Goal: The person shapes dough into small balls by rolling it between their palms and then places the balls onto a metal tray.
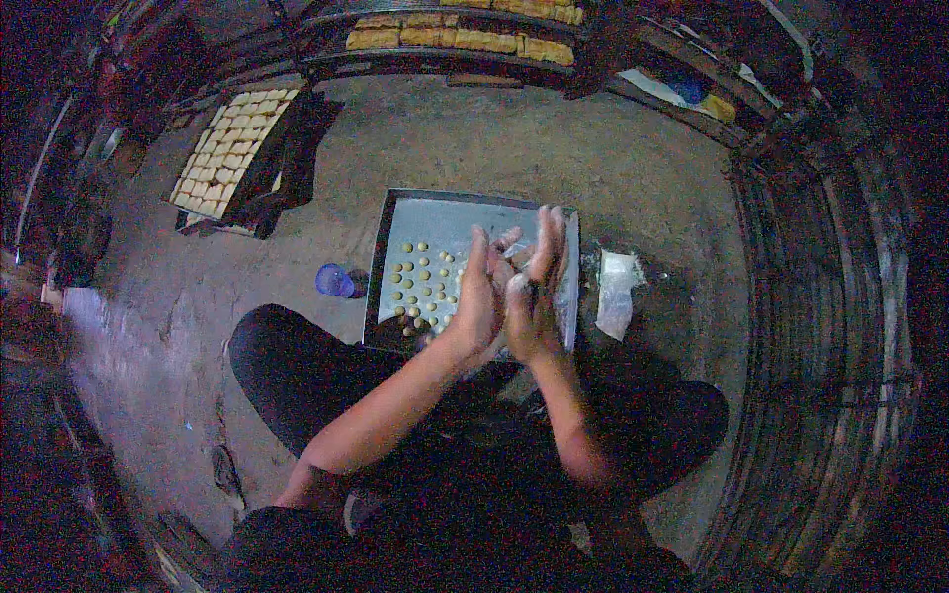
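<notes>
So both hands are up over the middle and right of the frame, left hand (478, 306) and right hand (531, 314) with palms turned toward each other and the heels close together. Fingers are mostly stretched out and aimed at the top of the frame, with white powder on them. Can't tell if anything's pinched between the palms, that bit is hidden.

Under them, center of the frame, is a shallow rectangular tray with a dark rim and pale blue-grey base (465, 213). It looks a bit wider than deep, but the fisheye bends things, so don't trust me on its long axis. Small round yellowish balls (424, 261) sit in loose rows across its left half; they look about as wide every way, so they don't really point anywhere.

Left of the tray there's a translucent blue-violet plastic cup (334, 281) on the grey floor (643, 163). Right of it lies a crumpled white packet or sheet (615, 296), long axis running up and down the frame, white powder around its top end.

Upper left, a slanted dark tray of pale oblong pieces (232, 148) leans toward upper right. Golden-brown baked pieces (484, 42) line a shelf up top.
</notes>
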`<action>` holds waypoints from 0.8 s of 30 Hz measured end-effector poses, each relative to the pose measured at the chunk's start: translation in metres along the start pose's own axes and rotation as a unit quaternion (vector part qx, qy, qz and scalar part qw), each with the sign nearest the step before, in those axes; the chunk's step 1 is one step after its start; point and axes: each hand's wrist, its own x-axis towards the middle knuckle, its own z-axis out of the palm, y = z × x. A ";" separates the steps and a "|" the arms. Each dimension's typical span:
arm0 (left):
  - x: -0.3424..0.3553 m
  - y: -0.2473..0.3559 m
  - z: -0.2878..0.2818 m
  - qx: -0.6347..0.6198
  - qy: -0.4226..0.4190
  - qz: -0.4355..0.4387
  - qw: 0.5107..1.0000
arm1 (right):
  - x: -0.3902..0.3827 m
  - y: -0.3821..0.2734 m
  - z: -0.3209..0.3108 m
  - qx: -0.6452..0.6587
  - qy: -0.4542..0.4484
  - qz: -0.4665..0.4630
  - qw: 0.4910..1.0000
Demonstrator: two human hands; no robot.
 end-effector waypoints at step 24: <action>0.001 -0.017 0.012 0.147 -0.040 0.080 0.985 | 0.025 -0.020 -0.016 -0.012 0.000 -0.066 0.998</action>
